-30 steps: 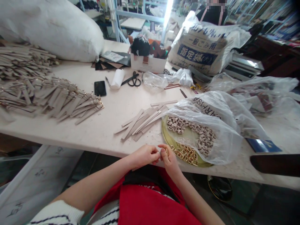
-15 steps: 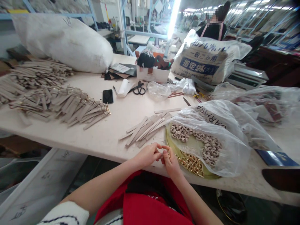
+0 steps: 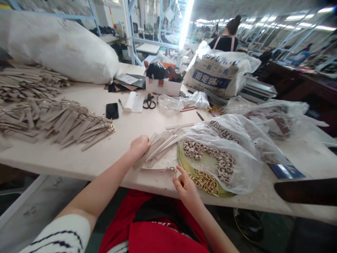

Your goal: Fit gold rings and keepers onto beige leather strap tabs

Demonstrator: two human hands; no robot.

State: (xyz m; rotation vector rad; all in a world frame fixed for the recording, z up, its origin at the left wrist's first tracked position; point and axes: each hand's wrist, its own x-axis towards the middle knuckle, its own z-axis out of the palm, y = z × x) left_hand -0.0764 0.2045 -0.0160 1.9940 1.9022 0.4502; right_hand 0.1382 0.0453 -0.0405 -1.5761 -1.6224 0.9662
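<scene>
My left hand (image 3: 139, 146) is at the left end of a loose pile of flat beige strips (image 3: 164, 146), its fingers curled in; what they hold, if anything, is hidden. Below the pile, near the table's front edge, lies a beige strap with a gold buckle (image 3: 155, 170). My right hand (image 3: 186, 188) is just right of that buckle, thumb and index finger apart. Beside it a yellow-green round tray (image 3: 181, 154) holds gold buckles (image 3: 206, 182) and small beige loops (image 3: 225, 165). Clear plastic (image 3: 244, 158) covers part of the tray.
Piles of beige straps (image 3: 65, 121) lie at the left beneath a big white sack (image 3: 65, 49). Farther back are a phone (image 3: 112, 111), black scissors (image 3: 149, 102), a white box (image 3: 163, 88) and a printed bag (image 3: 218, 75). A person (image 3: 226, 40) is in the background.
My hands, together before, are now apart. The left has moved up and left to the strips; the right has opened. A buckled strap now lies on the table. The view has shifted right.
</scene>
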